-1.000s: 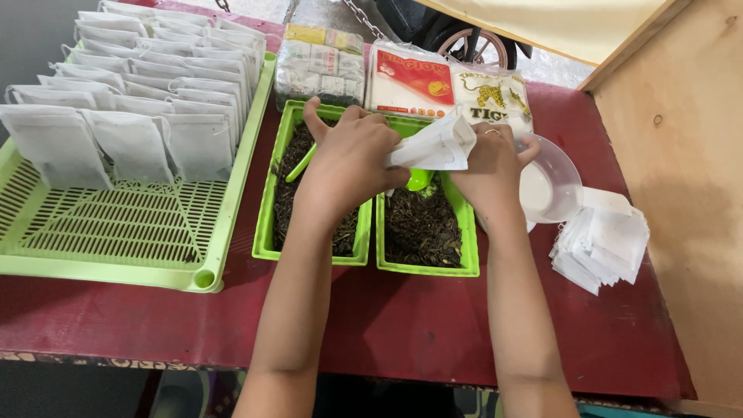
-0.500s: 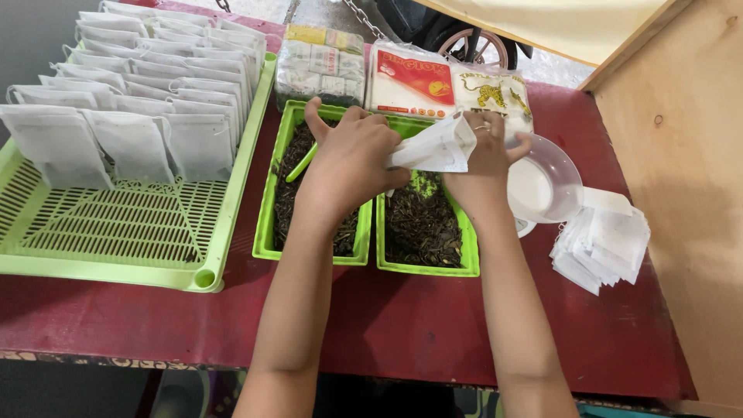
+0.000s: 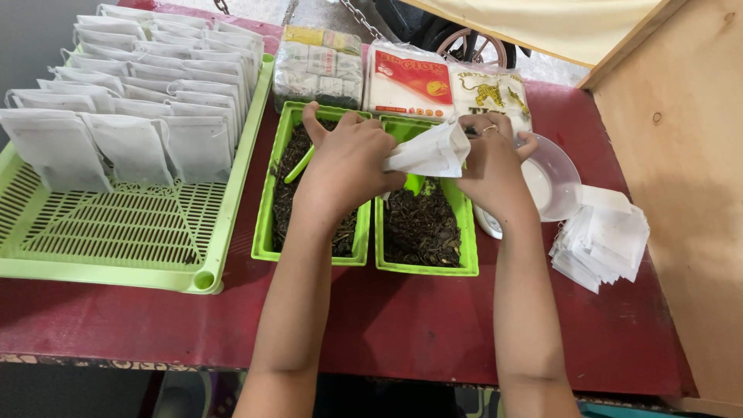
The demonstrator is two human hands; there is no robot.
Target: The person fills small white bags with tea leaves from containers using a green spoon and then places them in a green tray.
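Observation:
My left hand (image 3: 346, 166) and my right hand (image 3: 491, 166) both grip one white filter bag (image 3: 428, 152), held tilted above two green trays of dark loose tea. The left tea tray (image 3: 268, 203) lies under my left hand, with a green scoop handle (image 3: 299, 164) sticking out of the leaves. The right tea tray (image 3: 424, 268) is below the bag, and a second green scoop (image 3: 416, 184) shows just under the bag. My right hand wears a ring.
A large green slotted tray (image 3: 108, 232) at left holds several rows of filled white bags (image 3: 131, 85). Wrapped packets (image 3: 402, 77) lie at the back. A clear bowl (image 3: 559, 182) and a stack of empty bags (image 3: 604, 240) sit right, beside a wooden wall (image 3: 681, 193).
Both hands and the bag shifted slightly left and up; my right hand rolled a little around the bag's end. The green scoop under the bag shows again.

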